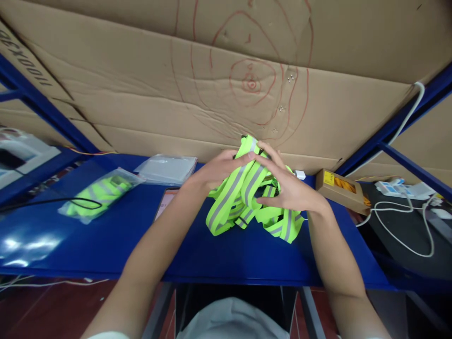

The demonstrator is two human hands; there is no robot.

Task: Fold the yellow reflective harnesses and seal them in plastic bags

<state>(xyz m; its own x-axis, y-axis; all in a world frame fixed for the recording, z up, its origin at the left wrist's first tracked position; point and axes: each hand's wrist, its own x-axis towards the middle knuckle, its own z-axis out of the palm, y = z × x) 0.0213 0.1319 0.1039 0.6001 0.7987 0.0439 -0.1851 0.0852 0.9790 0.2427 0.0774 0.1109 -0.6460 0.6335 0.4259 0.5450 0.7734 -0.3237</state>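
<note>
A bundle of neon yellow-green reflective straps (226, 209), apparently a strap-style safety vest, is gathered up over the blue table (247, 259). Silver-grey stripes run along its bands, and small black fittings show among the folds. My left hand (224, 167) grips the bundle's upper left side, its thumb stretched over the straps and its other fingers partly hidden behind. From the right, my right hand (286, 181) clasps the same straps, thumb low and fingers curved over the top. The two hands nearly meet at the top. Loose loops hang below them.
At the left lies a clear bag (99, 195) with a similar neon item. Behind it are flat clear plastic bags (167, 168). A phone (165, 202) lies partly under my left forearm. A cardboard box (341, 190) sits at right, near white cables (399, 205). A cardboard panel (141, 89) stands behind.
</note>
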